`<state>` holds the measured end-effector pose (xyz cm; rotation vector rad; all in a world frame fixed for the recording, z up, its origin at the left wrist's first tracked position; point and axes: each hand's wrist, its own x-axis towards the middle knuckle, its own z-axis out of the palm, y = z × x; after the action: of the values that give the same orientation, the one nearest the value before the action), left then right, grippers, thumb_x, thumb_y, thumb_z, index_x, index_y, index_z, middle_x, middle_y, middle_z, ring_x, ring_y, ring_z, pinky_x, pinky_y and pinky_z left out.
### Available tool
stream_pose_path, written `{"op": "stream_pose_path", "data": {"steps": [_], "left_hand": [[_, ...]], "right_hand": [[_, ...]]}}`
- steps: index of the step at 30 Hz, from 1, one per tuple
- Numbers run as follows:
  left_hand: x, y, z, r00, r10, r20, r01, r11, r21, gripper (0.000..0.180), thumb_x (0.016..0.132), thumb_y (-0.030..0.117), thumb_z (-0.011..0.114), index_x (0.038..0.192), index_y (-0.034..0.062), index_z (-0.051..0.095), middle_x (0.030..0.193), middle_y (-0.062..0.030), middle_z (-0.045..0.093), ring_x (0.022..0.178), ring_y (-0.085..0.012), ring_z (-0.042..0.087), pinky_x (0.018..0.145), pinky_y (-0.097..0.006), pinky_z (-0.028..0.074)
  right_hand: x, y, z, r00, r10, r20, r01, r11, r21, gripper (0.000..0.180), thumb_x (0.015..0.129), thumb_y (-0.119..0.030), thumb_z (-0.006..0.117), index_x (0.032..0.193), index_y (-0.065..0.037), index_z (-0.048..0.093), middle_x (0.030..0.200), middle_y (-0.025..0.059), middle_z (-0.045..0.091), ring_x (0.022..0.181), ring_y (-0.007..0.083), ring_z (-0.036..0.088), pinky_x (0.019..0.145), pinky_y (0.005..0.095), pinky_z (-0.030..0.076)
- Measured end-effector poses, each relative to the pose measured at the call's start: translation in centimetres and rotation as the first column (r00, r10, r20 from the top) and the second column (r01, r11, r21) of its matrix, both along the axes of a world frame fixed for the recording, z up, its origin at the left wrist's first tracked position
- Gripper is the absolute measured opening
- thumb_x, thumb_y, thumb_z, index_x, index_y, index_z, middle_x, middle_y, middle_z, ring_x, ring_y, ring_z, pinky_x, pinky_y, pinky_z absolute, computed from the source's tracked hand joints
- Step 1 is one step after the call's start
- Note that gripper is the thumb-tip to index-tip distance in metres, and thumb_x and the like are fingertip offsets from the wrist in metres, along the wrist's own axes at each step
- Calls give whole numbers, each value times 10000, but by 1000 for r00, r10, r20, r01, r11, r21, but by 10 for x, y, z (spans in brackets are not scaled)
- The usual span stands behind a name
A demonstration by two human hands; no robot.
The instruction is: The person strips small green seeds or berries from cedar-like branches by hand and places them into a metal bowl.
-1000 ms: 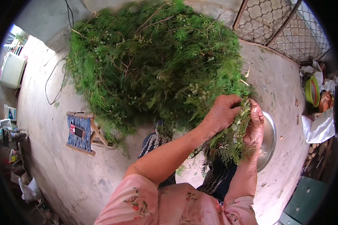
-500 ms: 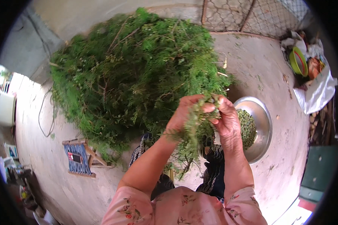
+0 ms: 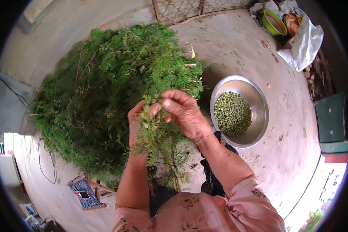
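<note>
Both hands, L [image 3: 137,125] & R [image 3: 185,112], fingers closed, pinching green sprig [image 3: 156,135] btwn them.

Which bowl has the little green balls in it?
The big shiny metal bowl on the ground by the right hand is full of them. The small green bowl far off shows none.

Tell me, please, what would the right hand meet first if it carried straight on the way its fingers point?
Probably the green sprig that its fingertips already pinch, then the left hand behind it; the large pile of greenery lies beyond, though depth is unclear.
</note>
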<state>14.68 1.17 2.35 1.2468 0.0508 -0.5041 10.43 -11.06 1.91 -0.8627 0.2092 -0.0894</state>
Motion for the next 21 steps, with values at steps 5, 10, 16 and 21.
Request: {"op": "stream_pose_path", "data": {"steps": [5, 10, 16, 21], "left_hand": [[-1, -3, -8, 994, 95, 63, -105, 976, 193, 176, 783, 168, 599, 886, 35, 547, 663, 1, 533, 492, -60, 462, 407, -178, 328], [19, 29, -39, 1000, 5, -22, -1, 984, 178, 225, 794, 122, 573, 982, 12, 514, 761, -71, 606, 540, -133, 561, 413, -217, 451], [16, 15, -35, 990, -65, -127, 69, 997, 29, 166, 787, 107, 591, 908, 2, 545, 684, -88, 609, 418, -120, 503, 327, -204, 348], [23, 11, -22, 931, -216, -295, 172, 971, -166, 133, 818, 131, 549, 851, 5, 527, 626, -109, 561, 382, -106, 427, 325, -204, 286]], "right_hand": [[-2, 4, -2, 998, -12, -63, 9, 999, -50, 108, 822, -92, 578, 903, -21, 571, 749, 68, 640, 549, 62, 517, 447, 177, 406], [-3, 8, 3, 996, 50, -79, -58, 994, -91, 149, 866, -143, 522, 916, -13, 575, 759, 75, 641, 556, 65, 502, 452, 184, 396], [-2, 2, 0, 993, 92, -78, -80, 986, 149, 161, 873, -181, 511, 867, -23, 540, 742, 97, 633, 546, 117, 522, 454, 209, 414], [-3, 5, 1, 990, 102, -100, -51, 907, 419, 203, 887, -211, 477, 873, -11, 503, 781, 95, 578, 496, 157, 498, 513, 268, 478]]}}
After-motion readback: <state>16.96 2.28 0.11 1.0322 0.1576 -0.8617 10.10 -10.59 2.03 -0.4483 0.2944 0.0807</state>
